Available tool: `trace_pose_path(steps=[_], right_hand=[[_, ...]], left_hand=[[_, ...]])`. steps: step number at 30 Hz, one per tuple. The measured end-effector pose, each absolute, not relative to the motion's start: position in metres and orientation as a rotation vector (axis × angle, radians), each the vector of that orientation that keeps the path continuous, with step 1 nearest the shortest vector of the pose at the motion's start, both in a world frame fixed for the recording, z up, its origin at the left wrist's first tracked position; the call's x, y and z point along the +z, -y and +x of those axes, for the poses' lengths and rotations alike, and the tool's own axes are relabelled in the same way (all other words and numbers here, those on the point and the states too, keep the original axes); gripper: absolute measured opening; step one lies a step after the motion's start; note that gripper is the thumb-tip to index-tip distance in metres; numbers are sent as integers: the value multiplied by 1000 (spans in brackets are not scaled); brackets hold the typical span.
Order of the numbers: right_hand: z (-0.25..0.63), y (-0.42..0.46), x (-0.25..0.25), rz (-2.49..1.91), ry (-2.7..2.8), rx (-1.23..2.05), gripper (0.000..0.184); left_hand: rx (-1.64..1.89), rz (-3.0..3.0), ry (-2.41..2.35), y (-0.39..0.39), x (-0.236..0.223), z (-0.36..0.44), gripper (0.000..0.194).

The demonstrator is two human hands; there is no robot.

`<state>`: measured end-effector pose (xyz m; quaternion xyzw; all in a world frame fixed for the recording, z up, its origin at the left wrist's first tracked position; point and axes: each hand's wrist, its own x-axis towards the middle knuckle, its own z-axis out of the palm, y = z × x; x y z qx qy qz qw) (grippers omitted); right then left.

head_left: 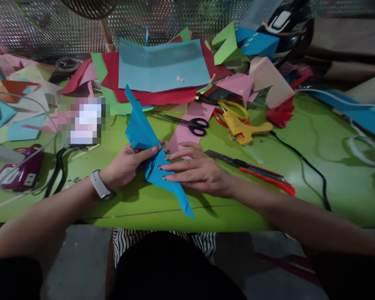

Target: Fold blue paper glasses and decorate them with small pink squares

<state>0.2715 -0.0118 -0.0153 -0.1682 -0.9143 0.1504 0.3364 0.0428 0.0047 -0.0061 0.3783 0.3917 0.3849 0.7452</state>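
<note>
A folded piece of blue paper (145, 125) is held in the air above the green table, slanting from upper left to lower right with a pointed tip at each end. My left hand (133, 164) pinches its middle between thumb and fingers. My right hand (203, 171) rests on the paper's right side, its fingers stretched out and slightly spread across the surface. Just beyond the hands lies a strip of pink paper (187, 125) with black-handled scissors (196, 126) on top. To the right of my right hand is a red and black utility knife (253, 171).
A yellow glue gun (245, 129) with a black cord lies at right. Behind stand stacked coloured sheets (162, 64) and folded paper pieces (231, 43). At left are a phone with a blurred screen (86, 121), a purple power adapter (21, 166) and loose cables.
</note>
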Motion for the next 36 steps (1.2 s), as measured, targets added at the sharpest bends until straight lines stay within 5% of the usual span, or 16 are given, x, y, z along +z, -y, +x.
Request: trace_pose_path(steps=[8,18,26,36], right_hand=[[268,13,-23,-549,2218,646,19],[256,21,-28,-817,1609,1456,18],[257,19,-24,-646,1705,1343,7],[251,21,-28,-924,1507,1391,19]], left_hand=[[865,799,-838,-3,-7,45,27],[876,799,-906,2,-12,49,36],[935,783,-908,1,-13,49,33],[941,719,-895,5,-10,51,33]])
